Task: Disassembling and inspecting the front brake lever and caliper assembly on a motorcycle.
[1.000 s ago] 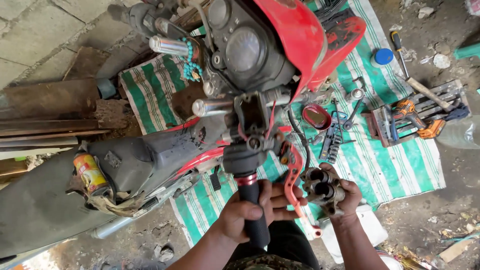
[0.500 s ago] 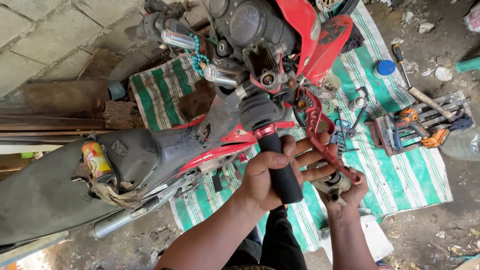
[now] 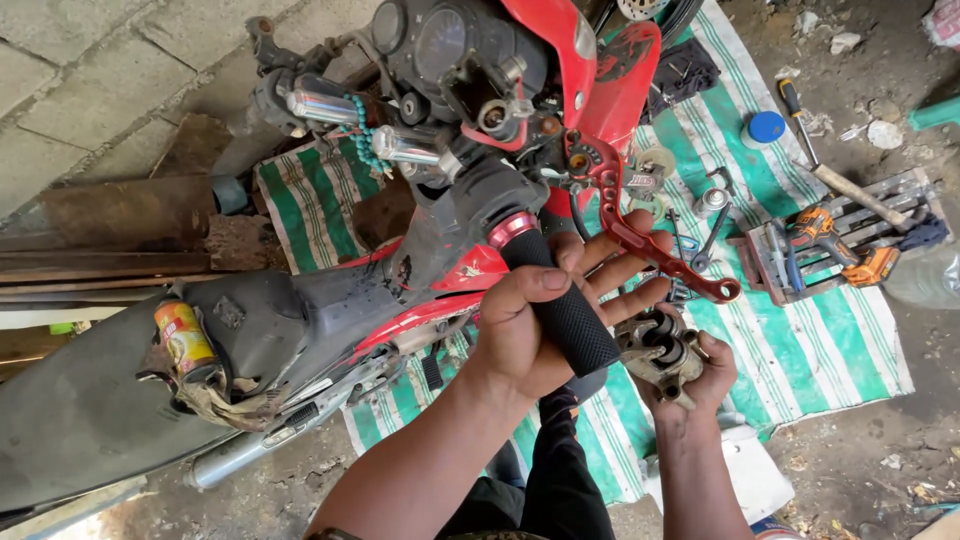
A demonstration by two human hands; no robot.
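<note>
Clenching the black rubber handlebar end (image 3: 565, 315) in the left hand (image 3: 515, 335), grip wrapped tight with thumb on top, fingertips spread toward the red brake lever (image 3: 650, 240) just above that handlebar end. Cradling a grimy metal brake caliper (image 3: 655, 345) in the right hand (image 3: 700, 380), grip closed around its underside, just right of the handlebar end and slightly below it. Could lose the caliper from so shallow a one-handed hold, dropping it onto the green striped cloth (image 3: 840, 340) spread below and right of the handlebar end, perhaps knocking grit into its bore. Could pinch the outstretched fingers between lever and rubber if squeezed carelessly. Could also tug or kink any hose attached to the caliper, though cannot tell whether one is connected. Might tip the leaning red motorcycle (image 3: 600, 70) by pulling hard on the handlebar end, sending it toward the orange drill (image 3: 850, 250) and hammer (image 3: 850, 195) far right of it.
</note>
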